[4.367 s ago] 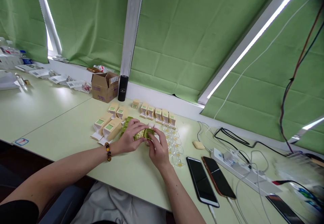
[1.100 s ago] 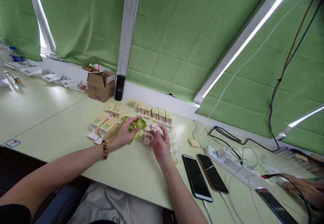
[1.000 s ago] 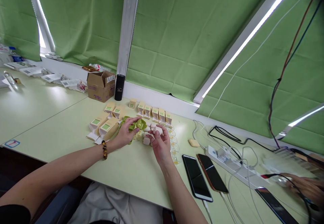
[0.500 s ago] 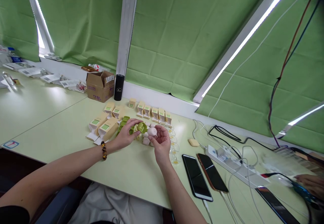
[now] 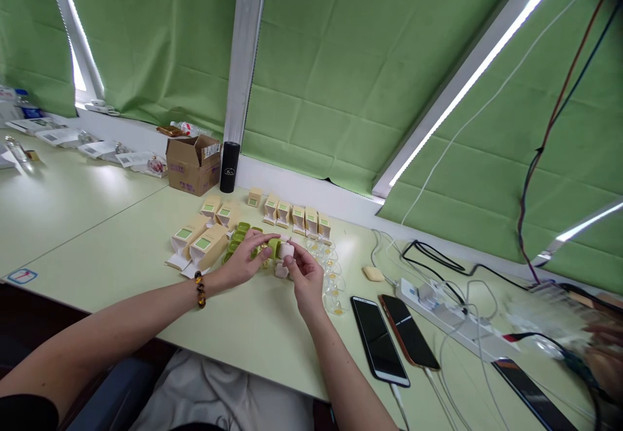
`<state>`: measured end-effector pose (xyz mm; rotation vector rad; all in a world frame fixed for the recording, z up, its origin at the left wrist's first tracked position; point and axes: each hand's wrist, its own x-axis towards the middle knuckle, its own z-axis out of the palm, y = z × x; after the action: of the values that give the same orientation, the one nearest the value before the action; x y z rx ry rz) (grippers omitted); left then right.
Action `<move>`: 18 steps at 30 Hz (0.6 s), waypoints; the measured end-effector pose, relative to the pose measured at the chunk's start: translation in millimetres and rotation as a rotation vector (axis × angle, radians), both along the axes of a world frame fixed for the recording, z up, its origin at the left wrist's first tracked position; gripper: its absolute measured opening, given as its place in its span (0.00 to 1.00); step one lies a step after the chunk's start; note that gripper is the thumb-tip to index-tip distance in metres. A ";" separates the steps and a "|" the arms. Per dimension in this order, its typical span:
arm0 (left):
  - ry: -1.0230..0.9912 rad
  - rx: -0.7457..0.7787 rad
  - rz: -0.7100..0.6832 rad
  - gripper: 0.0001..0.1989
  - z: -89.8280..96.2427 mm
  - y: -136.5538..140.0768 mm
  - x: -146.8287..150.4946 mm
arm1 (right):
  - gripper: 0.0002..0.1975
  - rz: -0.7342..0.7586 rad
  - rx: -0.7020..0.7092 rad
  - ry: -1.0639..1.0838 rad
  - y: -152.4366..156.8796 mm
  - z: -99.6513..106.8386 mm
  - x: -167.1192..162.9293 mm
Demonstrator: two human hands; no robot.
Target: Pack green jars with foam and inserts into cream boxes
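Observation:
Over the table, my left hand is closed on a small green cup, its mouth turned to the right. My right hand pinches a pale pinkish-white rounded piece, which sits at the cup's mouth; whether it is partly inside I cannot tell. Below the hands lie more pale pieces, partly hidden. Several green cups are grouped beyond my left hand. To the right of my right hand stand clear plastic pieces with yellow spots.
Cream boxes stand at the left, and a row of smaller ones at the back. A carton and black bottle are behind. On the right lie phones, a power strip and cables. Another person's blurred hand is at the far right.
My right hand has moved slightly left, bringing the pale piece against the mouth of the green cup. The cup has turned to face it. The other person's hand at the right has moved.

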<state>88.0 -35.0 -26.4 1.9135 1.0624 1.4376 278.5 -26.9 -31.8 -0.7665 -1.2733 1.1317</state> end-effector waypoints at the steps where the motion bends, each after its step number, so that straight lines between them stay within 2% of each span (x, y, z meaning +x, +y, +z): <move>1: 0.005 -0.007 0.006 0.28 -0.5 0.7 0.4 | 0.23 0.004 -0.004 -0.006 -0.1 -0.9 0.0; 10: 0.038 -0.049 0.012 0.29 -5.6 5.9 0.4 | 0.21 0.022 -0.002 0.000 -0.9 -2.5 -0.1; 18: 0.077 0.032 0.000 0.26 -9.3 6.8 -0.6 | 0.19 0.044 -0.006 0.021 -1.4 -2.6 -1.9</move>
<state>87.4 -28.2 -35.7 2.0057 1.0806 1.3993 276.6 -28.3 -34.4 -0.7331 -1.2751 1.1763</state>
